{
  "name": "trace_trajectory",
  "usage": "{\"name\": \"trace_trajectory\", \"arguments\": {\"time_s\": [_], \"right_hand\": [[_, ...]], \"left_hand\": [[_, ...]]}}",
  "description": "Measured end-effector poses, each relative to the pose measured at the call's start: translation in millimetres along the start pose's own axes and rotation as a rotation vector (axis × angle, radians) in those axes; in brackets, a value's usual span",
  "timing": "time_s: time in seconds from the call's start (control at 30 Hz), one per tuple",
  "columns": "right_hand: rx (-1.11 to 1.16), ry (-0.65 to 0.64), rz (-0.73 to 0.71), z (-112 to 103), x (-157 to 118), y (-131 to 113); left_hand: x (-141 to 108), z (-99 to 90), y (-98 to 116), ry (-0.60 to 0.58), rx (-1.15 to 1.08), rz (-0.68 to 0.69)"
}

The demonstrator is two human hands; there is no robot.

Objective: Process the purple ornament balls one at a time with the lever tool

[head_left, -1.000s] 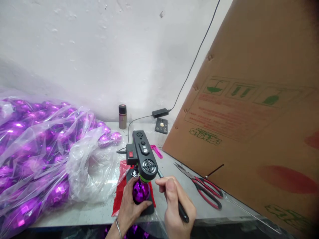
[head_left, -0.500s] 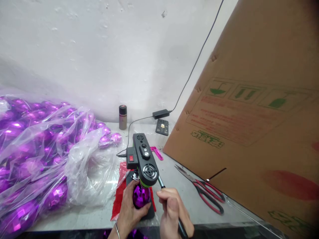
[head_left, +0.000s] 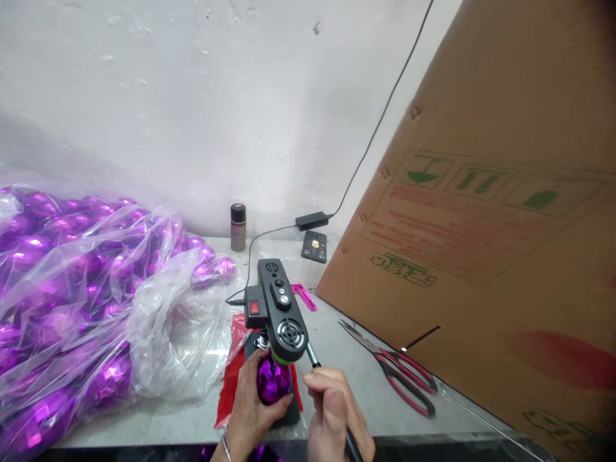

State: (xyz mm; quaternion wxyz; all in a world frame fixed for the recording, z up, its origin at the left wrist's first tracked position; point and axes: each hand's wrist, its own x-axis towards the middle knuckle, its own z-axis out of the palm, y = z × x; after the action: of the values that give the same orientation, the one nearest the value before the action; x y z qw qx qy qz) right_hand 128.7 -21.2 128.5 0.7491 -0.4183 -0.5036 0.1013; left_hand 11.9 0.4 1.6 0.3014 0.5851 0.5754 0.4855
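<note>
My left hand (head_left: 253,401) is wrapped round a shiny purple bauble (head_left: 274,381), fingers on its left and thumb across its lower right. The bauble sits under the front end of a black bench machine (head_left: 283,308) with round vents and a red switch. A lever (head_left: 313,357) with a metal shaft and black grip slants from the machine's right side, and my right hand (head_left: 339,410) is closed on that grip. The machine's black base (head_left: 289,414) rests on a red cloth (head_left: 231,393). The top of the bauble is hidden beneath the machine head.
Clear plastic bags of purple baubles (head_left: 72,289) fill the left. Red-handled scissors (head_left: 404,378) lie on the right beside a large cardboard box (head_left: 481,224). Behind the machine are a spray can (head_left: 238,228), a power adapter (head_left: 312,221), a dark card (head_left: 314,246) and a pink plastic piece (head_left: 305,298).
Both hands keep their grips, and the bauble and lever look the same. The whole view has shifted very slightly.
</note>
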Motion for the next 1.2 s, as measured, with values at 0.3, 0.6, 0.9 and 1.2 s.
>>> {"name": "trace_trajectory", "arguments": {"time_s": [0.3, 0.6, 0.9, 1.2], "right_hand": [[0.018, 0.064, 0.157, 11, -8, -19], [-0.009, 0.004, -0.057, 1, -3, 2], [-0.014, -0.01, -0.1, -2, -4, 11], [0.016, -0.023, -0.124, -1, -4, 12]], "left_hand": [[-1, 3.9, -9, 0.022, -0.001, 0.003], [0, 2.8, -9, 0.036, 0.014, 0.043], [2, 0.7, -6, 0.02, -0.028, 0.022], [1, 3.8, -13, 0.023, 0.002, 0.045]]}}
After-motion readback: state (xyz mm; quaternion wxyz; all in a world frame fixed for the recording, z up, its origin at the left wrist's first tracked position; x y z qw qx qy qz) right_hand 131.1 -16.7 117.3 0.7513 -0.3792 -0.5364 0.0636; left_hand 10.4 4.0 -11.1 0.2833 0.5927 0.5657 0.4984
